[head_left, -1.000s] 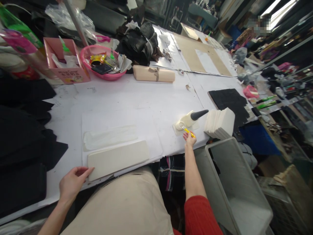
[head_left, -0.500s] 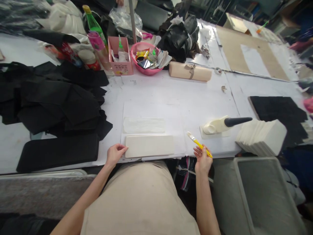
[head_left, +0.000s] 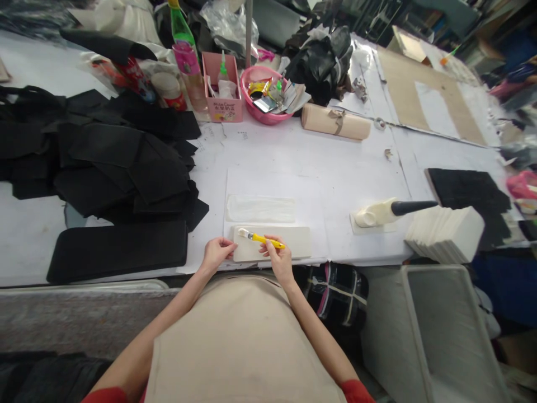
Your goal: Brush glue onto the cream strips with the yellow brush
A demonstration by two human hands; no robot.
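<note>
My right hand (head_left: 279, 258) grips a yellow-handled brush (head_left: 268, 241), whose pale bristles rest at the left part of a flat cream board (head_left: 293, 240). At that board's left end, my left hand (head_left: 218, 252) pinches the edge between thumb and fingers. Just beyond the board lies a whitish, streaky strip (head_left: 260, 209) on white paper. To the right, a cream bottle with a long black nozzle (head_left: 380, 214) lies on a small pale piece, beside a stack of cream boards (head_left: 451, 229).
Black cut pieces (head_left: 109, 151) are heaped at the left, with a black rounded stack (head_left: 117, 252) nearer me. At the back are a pink box (head_left: 226, 110), a pink basket (head_left: 268, 116) and a beige roll (head_left: 335, 123). A grey bin (head_left: 419, 324) stands at the lower right.
My right hand has moved left with the brush, from beside the paper to over the cream board. My left hand stays at the board's left end. The view has shifted slightly.
</note>
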